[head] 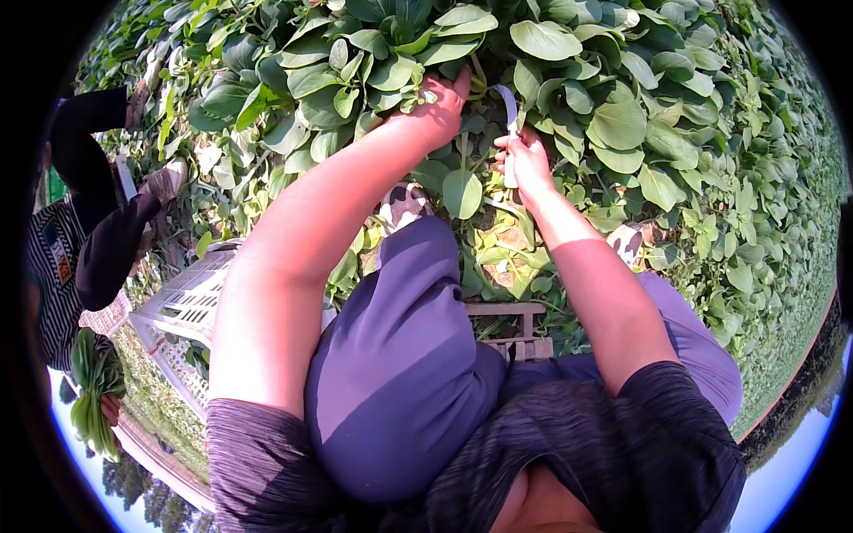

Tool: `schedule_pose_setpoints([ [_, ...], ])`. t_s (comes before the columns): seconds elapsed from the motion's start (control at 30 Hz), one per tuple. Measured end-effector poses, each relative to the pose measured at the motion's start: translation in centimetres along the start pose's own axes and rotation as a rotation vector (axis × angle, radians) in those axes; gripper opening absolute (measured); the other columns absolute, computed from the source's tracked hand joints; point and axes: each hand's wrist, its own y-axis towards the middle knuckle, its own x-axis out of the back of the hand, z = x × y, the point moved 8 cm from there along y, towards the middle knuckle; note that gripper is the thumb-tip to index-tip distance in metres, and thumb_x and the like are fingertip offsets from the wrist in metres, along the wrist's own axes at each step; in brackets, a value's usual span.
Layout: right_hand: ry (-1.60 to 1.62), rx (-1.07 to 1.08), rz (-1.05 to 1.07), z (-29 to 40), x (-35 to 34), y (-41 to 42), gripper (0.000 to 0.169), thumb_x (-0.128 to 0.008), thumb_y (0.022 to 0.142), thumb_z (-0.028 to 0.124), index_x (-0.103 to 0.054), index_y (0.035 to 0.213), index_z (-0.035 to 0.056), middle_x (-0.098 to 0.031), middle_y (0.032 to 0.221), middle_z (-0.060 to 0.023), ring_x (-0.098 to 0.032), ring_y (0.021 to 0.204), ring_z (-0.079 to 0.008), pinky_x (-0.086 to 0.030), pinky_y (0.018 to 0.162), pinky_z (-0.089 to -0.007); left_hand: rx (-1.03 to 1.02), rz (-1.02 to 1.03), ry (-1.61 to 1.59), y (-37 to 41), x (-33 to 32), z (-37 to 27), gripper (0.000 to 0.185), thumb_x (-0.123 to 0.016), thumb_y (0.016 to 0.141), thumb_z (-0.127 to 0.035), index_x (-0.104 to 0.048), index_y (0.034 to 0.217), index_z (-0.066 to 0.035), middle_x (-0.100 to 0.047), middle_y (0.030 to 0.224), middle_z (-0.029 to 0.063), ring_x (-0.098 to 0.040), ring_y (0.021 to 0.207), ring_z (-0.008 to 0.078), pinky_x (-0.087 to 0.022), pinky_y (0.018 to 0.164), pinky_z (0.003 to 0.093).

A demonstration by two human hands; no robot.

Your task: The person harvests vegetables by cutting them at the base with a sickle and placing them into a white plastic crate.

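Note:
Broad-leaved green vegetable plants (pixel 393 73) grow densely before me. Among their stems at the upper middle reaches my left hand (pixel 443 110); leaves partly cover its fingers, so whether it grips a stem is unclear. To its right, my right hand (pixel 528 160) holds a sickle (pixel 510 110) by its pale handle. The curved blade points up and to the left, close to the plants' bases, a short way from my left hand. Below the hands, loose leaves (pixel 462 193) lie over the soil.
A slatted wooden stool (pixel 520 348) is beneath me. White plastic crates (pixel 180 300) stand at the left. Beyond them a person in a striped top (pixel 56 266) holds a bunch of leafy greens (pixel 93 393). My shoes (pixel 406 205) rest among the plants.

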Motion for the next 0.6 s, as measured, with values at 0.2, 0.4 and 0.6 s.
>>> schedule_pose_setpoints([
  [0.2, 0.050, -0.053, 0.049, -0.1, -0.9, 0.8, 0.024, -0.044, 0.099, 0.014, -0.045, 0.122, 0.0070, -0.062, 0.103, -0.0109, -0.058, 0.074, -0.0140, -0.052, 0.060, -0.0271, 0.079, -0.278, -0.429, -2.2, 0.7, 2.0, 0.076, -0.068, 0.076, -0.021, -0.036, 0.141, 0.000, -0.062, 0.112, 0.0249, -0.063, 0.090, 0.0385, -0.050, 0.081, 0.0451],
  [0.4, -0.035, -0.020, 0.080, 0.0, -2.0, 1.3, 0.025, -0.045, 0.098, 0.013, -0.044, 0.122, 0.0050, -0.062, 0.101, -0.0108, -0.058, 0.072, -0.0133, -0.052, 0.059, -0.0270, 0.106, -0.302, -0.483, -2.3, 0.7, 2.3, 0.069, -0.069, 0.073, -0.016, -0.043, 0.135, 0.001, -0.063, 0.110, 0.0249, -0.064, 0.089, 0.0392, -0.051, 0.079, 0.0452],
  [0.6, -0.319, 0.035, -0.027, -1.6, -0.9, 0.9, 0.030, -0.044, 0.096, 0.012, -0.045, 0.125, 0.0060, -0.060, 0.087, -0.0057, -0.056, 0.064, -0.0128, -0.047, 0.057, -0.0280, 0.154, -0.091, -0.666, -1.0, 0.7, 2.0, 0.065, -0.067, 0.072, -0.011, -0.046, 0.132, -0.002, -0.067, 0.100, 0.0216, -0.066, 0.087, 0.0376, -0.053, 0.074, 0.0459],
])
